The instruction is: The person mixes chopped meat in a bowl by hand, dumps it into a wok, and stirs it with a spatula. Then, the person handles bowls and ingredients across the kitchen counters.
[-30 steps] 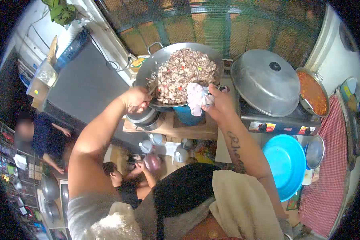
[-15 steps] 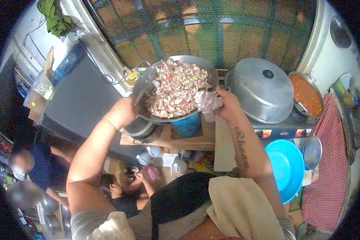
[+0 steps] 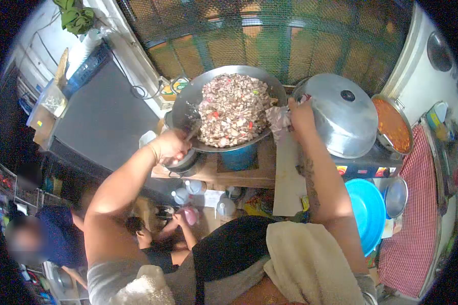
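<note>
A large wok (image 3: 183, 99) full of chopped meat (image 3: 234, 109) with red and green bits stands in front of me. My right hand (image 3: 301, 116) is closed on a crumpled pale cloth (image 3: 280, 120) at the wok's right rim; any handle beneath it is hidden. At the near left rim, my left hand (image 3: 172, 146) is closed around the handle of a metal utensil (image 3: 192, 133) that reaches into the wok. Its head is too unclear to make out.
Right of the wok are a domed metal lid (image 3: 341, 122), a pan of red stew (image 3: 392, 124) and a blue basin (image 3: 366, 213). A blue container (image 3: 239, 158) shows below the wok. Other people are at lower left, one person (image 3: 158, 241) crouching near plastic jugs (image 3: 194, 187).
The meat has shifted and spread to the right in the wok. My left hand has moved slightly right and down, and my right hand slightly right, still with the cloth.
</note>
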Demonstrator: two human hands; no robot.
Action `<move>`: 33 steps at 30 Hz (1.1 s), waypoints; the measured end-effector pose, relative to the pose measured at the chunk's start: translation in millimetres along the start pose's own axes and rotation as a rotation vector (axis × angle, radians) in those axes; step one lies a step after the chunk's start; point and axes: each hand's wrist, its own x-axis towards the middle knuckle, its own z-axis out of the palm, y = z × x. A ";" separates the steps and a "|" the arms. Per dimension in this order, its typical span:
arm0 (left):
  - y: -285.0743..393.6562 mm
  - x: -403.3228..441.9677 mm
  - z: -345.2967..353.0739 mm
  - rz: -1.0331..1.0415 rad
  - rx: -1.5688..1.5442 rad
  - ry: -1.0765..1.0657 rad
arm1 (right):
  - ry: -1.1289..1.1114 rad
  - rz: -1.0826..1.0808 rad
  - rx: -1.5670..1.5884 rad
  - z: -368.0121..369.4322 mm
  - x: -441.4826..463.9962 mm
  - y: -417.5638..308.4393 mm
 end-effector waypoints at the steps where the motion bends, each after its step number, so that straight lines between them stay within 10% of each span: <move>1: -0.8 -5.2 1.8 0.025 0.054 -0.011 | -0.009 -0.009 0.015 1.2 6.8 1.5; 6: 21.4 -72.9 9.2 0.156 0.362 0.188 | -0.135 0.151 0.044 -12.2 19.7 2.5; 8: 19.7 -75.6 5.5 0.251 0.548 0.297 | -0.088 -0.173 -0.370 -21.8 7.8 10.6; 11: 0.3 -45.5 -7.1 0.483 0.860 0.554 | 0.087 -0.075 -0.031 -27.9 -68.0 -6.9; 18: -14.6 80.5 -40.7 0.340 1.022 0.485 | -0.103 0.292 0.374 26.0 -143.5 -19.0; 25: 17.5 4.2 -14.6 -0.016 0.379 0.056 | -0.185 0.113 0.061 43.4 -118.8 -23.2; 33: -4.1 -64.0 -16.4 0.361 0.871 0.354 | -0.256 0.224 0.344 21.7 -45.5 14.0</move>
